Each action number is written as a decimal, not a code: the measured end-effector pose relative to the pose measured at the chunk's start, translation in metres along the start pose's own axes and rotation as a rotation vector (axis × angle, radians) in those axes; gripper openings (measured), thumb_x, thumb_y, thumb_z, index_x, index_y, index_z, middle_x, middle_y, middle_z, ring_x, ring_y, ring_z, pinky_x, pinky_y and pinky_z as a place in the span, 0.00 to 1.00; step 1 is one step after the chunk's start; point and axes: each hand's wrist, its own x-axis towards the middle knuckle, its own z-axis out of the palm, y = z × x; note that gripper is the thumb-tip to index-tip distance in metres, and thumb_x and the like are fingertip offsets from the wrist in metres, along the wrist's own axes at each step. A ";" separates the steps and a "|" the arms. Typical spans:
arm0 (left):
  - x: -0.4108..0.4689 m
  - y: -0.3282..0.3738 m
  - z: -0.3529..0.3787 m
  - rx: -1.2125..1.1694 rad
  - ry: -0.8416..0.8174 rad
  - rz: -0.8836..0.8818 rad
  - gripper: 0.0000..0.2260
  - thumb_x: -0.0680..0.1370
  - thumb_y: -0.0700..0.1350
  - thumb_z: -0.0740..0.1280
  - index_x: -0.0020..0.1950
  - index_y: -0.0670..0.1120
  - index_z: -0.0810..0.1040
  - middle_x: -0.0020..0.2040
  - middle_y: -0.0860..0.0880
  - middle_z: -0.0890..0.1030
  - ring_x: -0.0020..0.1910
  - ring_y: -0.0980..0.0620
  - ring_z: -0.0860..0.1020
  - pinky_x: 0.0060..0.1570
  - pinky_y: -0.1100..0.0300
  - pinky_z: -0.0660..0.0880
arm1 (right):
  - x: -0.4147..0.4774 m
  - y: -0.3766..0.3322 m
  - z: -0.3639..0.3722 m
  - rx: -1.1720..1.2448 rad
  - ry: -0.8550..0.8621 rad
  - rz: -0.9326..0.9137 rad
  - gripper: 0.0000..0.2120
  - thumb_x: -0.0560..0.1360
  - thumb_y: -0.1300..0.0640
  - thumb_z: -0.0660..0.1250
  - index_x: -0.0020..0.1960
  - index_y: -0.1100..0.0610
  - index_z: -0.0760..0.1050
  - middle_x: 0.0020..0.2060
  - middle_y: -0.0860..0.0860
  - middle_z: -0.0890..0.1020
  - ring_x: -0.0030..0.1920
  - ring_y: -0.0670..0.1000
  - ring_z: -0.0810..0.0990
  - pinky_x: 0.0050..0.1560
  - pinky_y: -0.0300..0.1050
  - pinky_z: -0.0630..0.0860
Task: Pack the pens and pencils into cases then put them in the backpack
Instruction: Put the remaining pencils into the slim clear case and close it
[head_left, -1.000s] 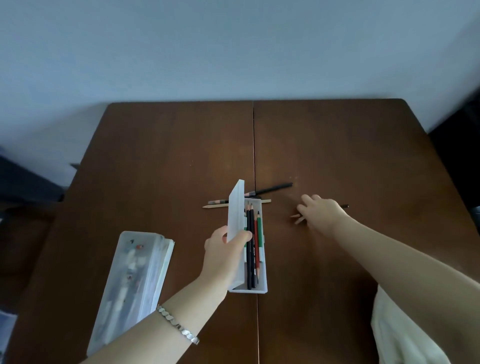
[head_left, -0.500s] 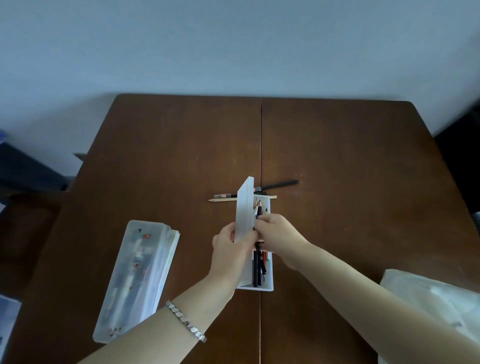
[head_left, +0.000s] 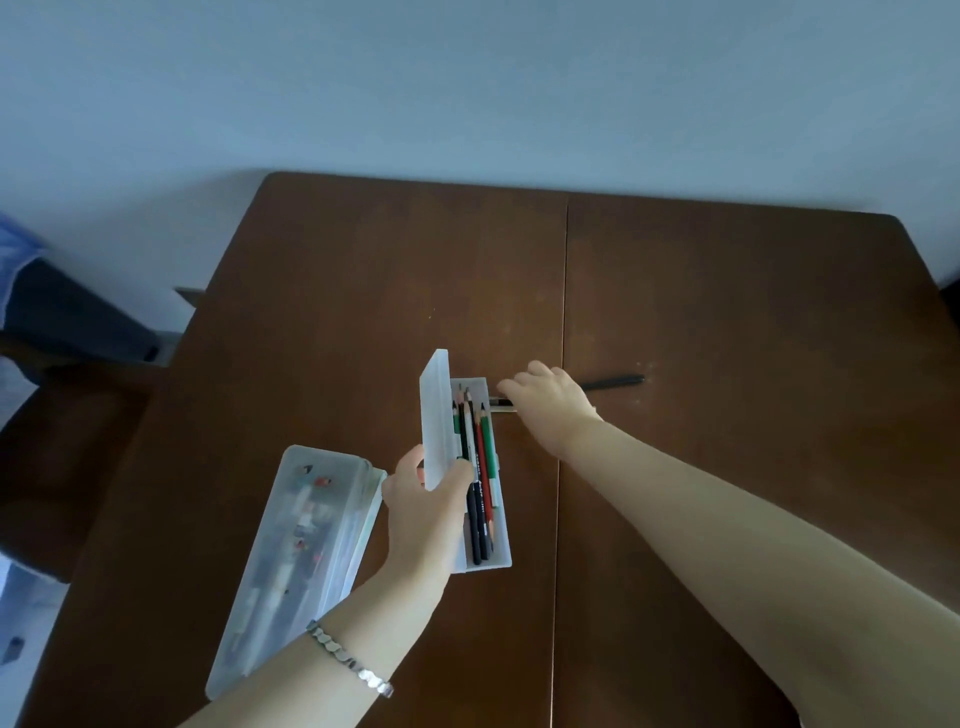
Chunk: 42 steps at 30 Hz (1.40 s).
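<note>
1. With the fingers (head_left: 462, 474) of the left hand (head_left: 423, 512), pinches the near end of the raised lid (head_left: 435, 415): thumb on the left face, the rest on the right face. Wears a bracelet (head_left: 348, 662) on that wrist.
2. Reaches the right hand (head_left: 553, 402) to the far right corner of the open case (head_left: 491, 560), fingers (head_left: 511, 387) bent down over the loose pencils (head_left: 503, 406) there. Cannot tell whether clamped on one or merely touching.
3. In the tray, side by side with tips toward the far end: packed pencils (head_left: 480, 467), with black, red and green among them.
4. Flat on the bench (head_left: 727, 338), poking out to the right from under the right hand: a black pen (head_left: 618, 383).
5. Just left of the left wrist, slanted: a closed translucent case (head_left: 301, 545), contents blurred.
6. Dark brown wood, with a seam (head_left: 564, 312) running near to far, just right of the open case. Far edge set against a plain pale wall (head_left: 467, 104). Left of the bench, dim dark shapes and a scrap of blue cloth (head_left: 15, 244), too unclear to name.
7. Against half a second ago: right hand moved away from the middle of the tray, where it sat against the left hand, and out to the loose pencils. Same left grip on the lid.
8. Against one second ago: more pencils in the tray, and the right hand shifted from a spot well right of the case to just beside its far end.
</note>
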 end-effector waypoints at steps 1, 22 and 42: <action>0.001 0.000 -0.002 -0.006 0.008 -0.006 0.22 0.77 0.48 0.64 0.70 0.51 0.63 0.65 0.46 0.70 0.58 0.50 0.74 0.51 0.55 0.75 | 0.001 -0.002 0.001 -0.052 -0.013 -0.022 0.18 0.74 0.69 0.59 0.62 0.59 0.68 0.59 0.55 0.74 0.61 0.55 0.68 0.57 0.46 0.67; -0.002 0.000 0.009 -0.067 -0.024 -0.012 0.18 0.78 0.48 0.64 0.67 0.50 0.68 0.62 0.45 0.73 0.55 0.46 0.76 0.54 0.51 0.78 | -0.050 -0.070 -0.020 1.106 -0.174 0.506 0.13 0.80 0.61 0.52 0.60 0.64 0.70 0.35 0.51 0.72 0.30 0.46 0.69 0.29 0.36 0.66; -0.001 0.002 -0.004 -0.037 -0.131 -0.044 0.17 0.79 0.44 0.61 0.68 0.48 0.68 0.60 0.48 0.75 0.49 0.55 0.75 0.35 0.66 0.72 | -0.042 0.016 0.005 0.750 0.065 0.608 0.12 0.75 0.61 0.63 0.58 0.60 0.72 0.49 0.54 0.77 0.44 0.53 0.77 0.42 0.43 0.76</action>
